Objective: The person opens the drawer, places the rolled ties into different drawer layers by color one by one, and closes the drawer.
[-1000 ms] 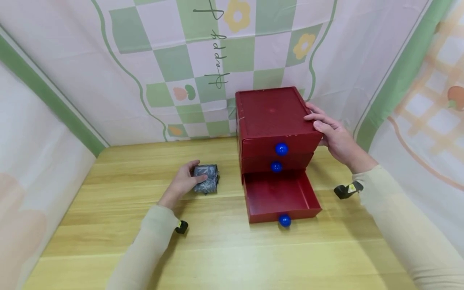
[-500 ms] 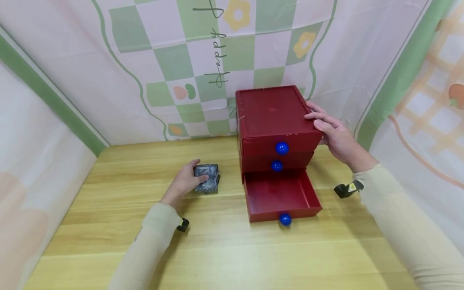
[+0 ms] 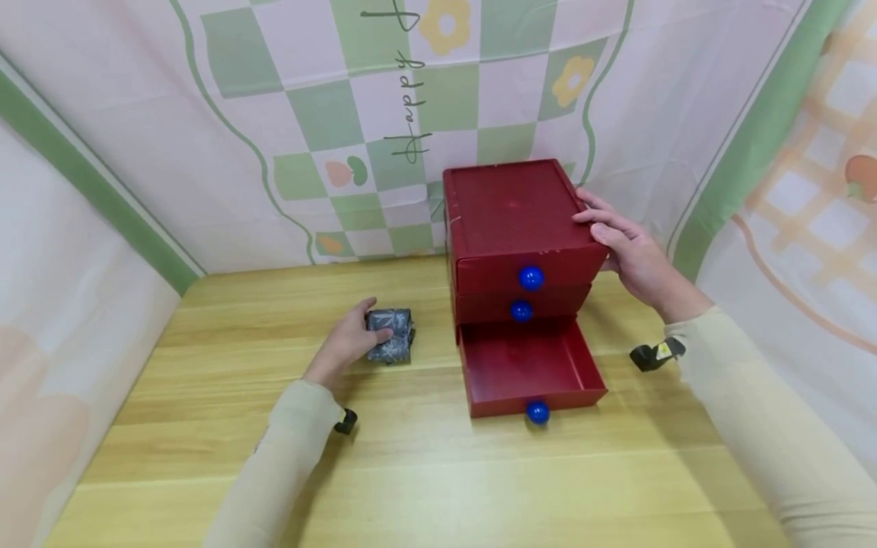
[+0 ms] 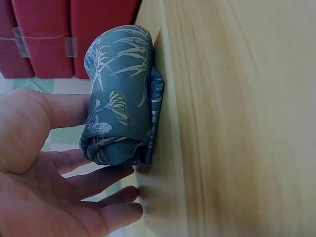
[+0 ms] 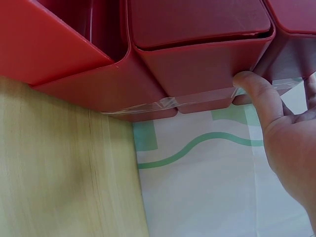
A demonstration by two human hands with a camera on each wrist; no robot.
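Note:
A folded blue-grey cloth (image 3: 390, 346) with a pale leaf print lies on the table, left of the red drawer cabinet (image 3: 514, 213). The left hand (image 3: 345, 339) rests against it. Its thumb lies on the cloth, and its loosely spread fingers are at the cloth's left end in the left wrist view, where the folded cloth (image 4: 118, 94) shows rolled edges. The right hand (image 3: 633, 255) rests on the cabinet's upper right edge, fingertips on the top. In the right wrist view one digit of the right hand (image 5: 291, 133) touches the cabinet's side.
The bottom drawer (image 3: 534, 365) is pulled out, with a blue knob (image 3: 537, 412) on its front. Two upper drawers, also with blue knobs, are closed. Printed curtains (image 3: 384, 99) stand behind and beside the wooden table (image 3: 411, 472). Clear tape (image 5: 168, 102) runs along the cabinet's side.

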